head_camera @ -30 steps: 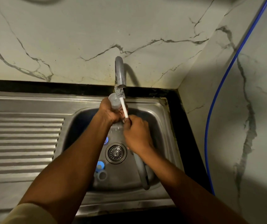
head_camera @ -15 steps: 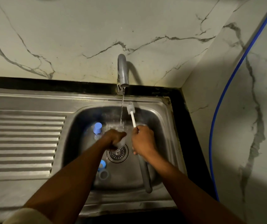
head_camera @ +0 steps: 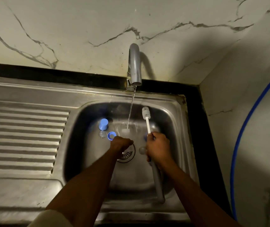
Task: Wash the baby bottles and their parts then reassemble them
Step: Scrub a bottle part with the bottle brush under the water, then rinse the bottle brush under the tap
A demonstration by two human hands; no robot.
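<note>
Head view: steel sink (head_camera: pixel 168 102) with ribbed drainboard (head_camera: pixel 24 136) below marble walls (head_camera: pixel 65 30); the tap (head_camera: pixel 134 66) runs. The right hand (head_camera: pixel 158 148) grips the brush (head_camera: pixel 147 122), bristles up. The left hand (head_camera: pixel 121 145) curls over the drain (head_camera: pixel 128 157), its hold unclear. A blue cap (head_camera: pixel 103 124) and ring (head_camera: pixel 111 135) lie in the basin beside it.

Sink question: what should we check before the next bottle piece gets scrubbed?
1. Water running: ok, a stream falls from the tap into the sink.
2. Brush ready: ok, the right hand grips its handle, bristles pointing up.
3. Left hand free to pick something up: cannot tell, it is blurred with its fingers curled.
4. Next piece close by: ok, the blue ring lies right beside the left hand and the blue cap stands just beyond.
5. Drain unblocked: cannot tell, the left hand covers part of it.
6. Bottles put back together: not ok, parts lie apart in the sink.
</note>
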